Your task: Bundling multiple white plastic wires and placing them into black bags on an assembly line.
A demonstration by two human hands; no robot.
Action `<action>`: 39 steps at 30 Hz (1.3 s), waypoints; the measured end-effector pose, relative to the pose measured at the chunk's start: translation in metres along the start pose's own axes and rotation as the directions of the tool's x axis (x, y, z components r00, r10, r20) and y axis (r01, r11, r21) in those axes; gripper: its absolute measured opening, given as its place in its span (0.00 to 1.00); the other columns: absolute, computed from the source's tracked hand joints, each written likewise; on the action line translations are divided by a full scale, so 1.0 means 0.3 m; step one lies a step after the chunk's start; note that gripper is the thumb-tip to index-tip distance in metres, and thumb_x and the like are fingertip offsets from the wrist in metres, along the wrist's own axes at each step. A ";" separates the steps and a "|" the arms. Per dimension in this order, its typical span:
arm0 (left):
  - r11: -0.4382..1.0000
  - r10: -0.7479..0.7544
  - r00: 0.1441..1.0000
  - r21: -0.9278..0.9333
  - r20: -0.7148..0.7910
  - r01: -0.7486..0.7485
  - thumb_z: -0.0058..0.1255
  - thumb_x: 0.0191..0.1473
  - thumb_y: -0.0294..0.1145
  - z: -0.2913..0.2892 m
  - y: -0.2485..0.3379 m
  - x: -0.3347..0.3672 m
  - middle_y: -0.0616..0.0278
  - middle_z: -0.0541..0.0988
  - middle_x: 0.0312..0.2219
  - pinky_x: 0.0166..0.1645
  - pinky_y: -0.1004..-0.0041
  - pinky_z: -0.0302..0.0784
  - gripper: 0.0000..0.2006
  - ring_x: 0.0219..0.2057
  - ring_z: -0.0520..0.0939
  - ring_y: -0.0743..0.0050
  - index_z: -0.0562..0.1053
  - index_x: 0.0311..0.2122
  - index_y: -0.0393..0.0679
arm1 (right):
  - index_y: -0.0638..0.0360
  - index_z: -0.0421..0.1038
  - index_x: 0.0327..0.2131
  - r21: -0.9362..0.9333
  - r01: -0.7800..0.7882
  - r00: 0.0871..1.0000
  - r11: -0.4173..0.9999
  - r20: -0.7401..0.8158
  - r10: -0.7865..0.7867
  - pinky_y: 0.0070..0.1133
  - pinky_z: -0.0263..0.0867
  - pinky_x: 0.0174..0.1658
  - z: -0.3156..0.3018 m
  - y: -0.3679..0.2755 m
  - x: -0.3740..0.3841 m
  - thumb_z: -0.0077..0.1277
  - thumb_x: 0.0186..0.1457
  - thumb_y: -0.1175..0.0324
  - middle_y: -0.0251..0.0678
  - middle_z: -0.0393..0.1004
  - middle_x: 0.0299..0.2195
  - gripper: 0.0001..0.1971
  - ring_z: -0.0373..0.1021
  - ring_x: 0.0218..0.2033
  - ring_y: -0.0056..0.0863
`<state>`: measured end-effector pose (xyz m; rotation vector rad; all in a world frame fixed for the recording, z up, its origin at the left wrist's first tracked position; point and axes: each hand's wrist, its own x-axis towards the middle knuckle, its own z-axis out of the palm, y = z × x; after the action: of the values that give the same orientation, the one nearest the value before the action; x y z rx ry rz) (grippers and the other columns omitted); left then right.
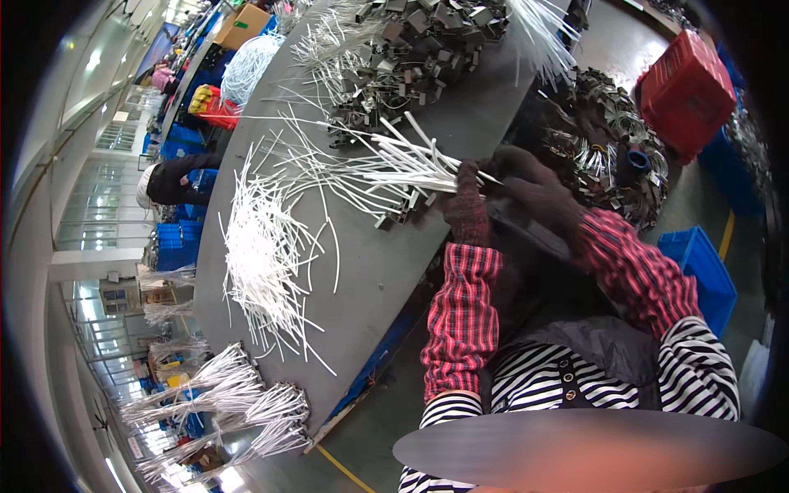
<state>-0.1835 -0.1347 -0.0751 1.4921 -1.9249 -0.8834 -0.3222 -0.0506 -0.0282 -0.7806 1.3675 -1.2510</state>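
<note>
My left hand (467, 205), in a dark glove, is closed around a bundle of thin white tubes or wires (411, 160). The bundle fans out over the grey table towards the far left. My right hand (532, 185), also gloved, is at the near end of the bundle with its fingers drawn together. What it pinches there is too small and dark to make out. A heap of dark metal clips or brackets (411, 53) lies on the table beyond the bundle. To the left spreads a large loose pile of white strands (267, 255).
The grey table (362, 287) curves around my left side. More metal parts and wires fill a heap (608, 140) right of my hands. A red crate (689, 94) and a blue bin (699, 275) stand farther right. Tied white bundles (222, 386) hang past the table's left end.
</note>
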 end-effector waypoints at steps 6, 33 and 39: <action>0.982 -0.186 0.899 -0.096 -0.397 0.161 0.47 0.60 0.34 -0.244 0.039 0.082 0.61 0.79 0.27 0.30 0.71 0.77 0.11 0.26 0.80 0.68 0.76 0.29 0.40 | 0.49 0.55 0.62 -0.233 0.132 0.991 0.964 0.026 -0.130 0.24 0.68 0.30 0.189 -0.207 0.301 0.54 0.52 0.57 0.40 0.75 0.36 0.34 0.71 0.27 0.25; 0.004 -0.592 0.764 -0.948 0.254 0.319 0.45 0.56 0.35 0.155 0.260 0.086 0.71 0.62 0.12 0.13 0.76 0.54 0.10 0.10 0.61 0.81 0.67 0.24 0.46 | 0.59 0.72 0.30 -0.211 -0.018 0.951 0.977 -0.306 -0.049 0.19 0.61 0.27 -0.407 0.276 -0.662 0.54 0.44 0.72 0.25 0.69 0.24 0.07 0.62 0.25 0.14; 0.245 -0.377 0.918 -0.943 0.123 0.227 0.46 0.61 0.43 0.156 0.092 0.116 0.62 0.77 0.28 0.31 0.75 0.76 0.14 0.27 0.77 0.77 0.74 0.38 0.42 | 0.59 0.72 0.33 -0.321 -0.476 0.727 0.819 -0.667 0.161 0.19 0.61 0.25 -0.821 0.529 -0.976 0.52 0.43 0.72 0.27 0.68 0.22 0.10 0.63 0.23 0.16</action>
<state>-0.2439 -0.1558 -0.0829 1.0442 -0.5917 -1.6584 -0.4672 0.3235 -0.1313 -0.4023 2.3122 -0.9055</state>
